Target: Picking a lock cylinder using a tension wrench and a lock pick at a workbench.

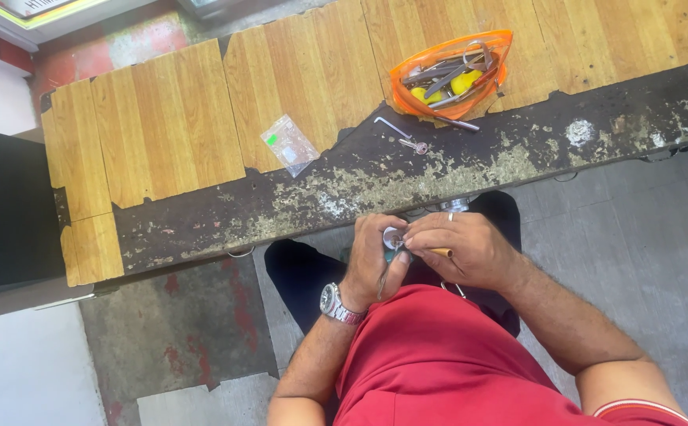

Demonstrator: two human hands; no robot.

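Observation:
My left hand (374, 260), with a metal watch on its wrist, is closed around a small round metal lock cylinder (392, 237) held over my lap. A thin metal piece hangs down from that hand. My right hand (462, 248), a ring on one finger, grips a slim tool with a tan wooden handle (441, 252) and presses its tip against the cylinder. Both hands meet just below the workbench's front edge. The tool's tip is hidden by my fingers.
A worn wooden workbench (202, 118) with peeling laminate spans the top. On it lie an orange-rimmed clear pouch of tools (450, 72), a hex key (392, 126), a small key (416, 146) and a small clear plastic bag (289, 144). Below is grey concrete floor (644, 237).

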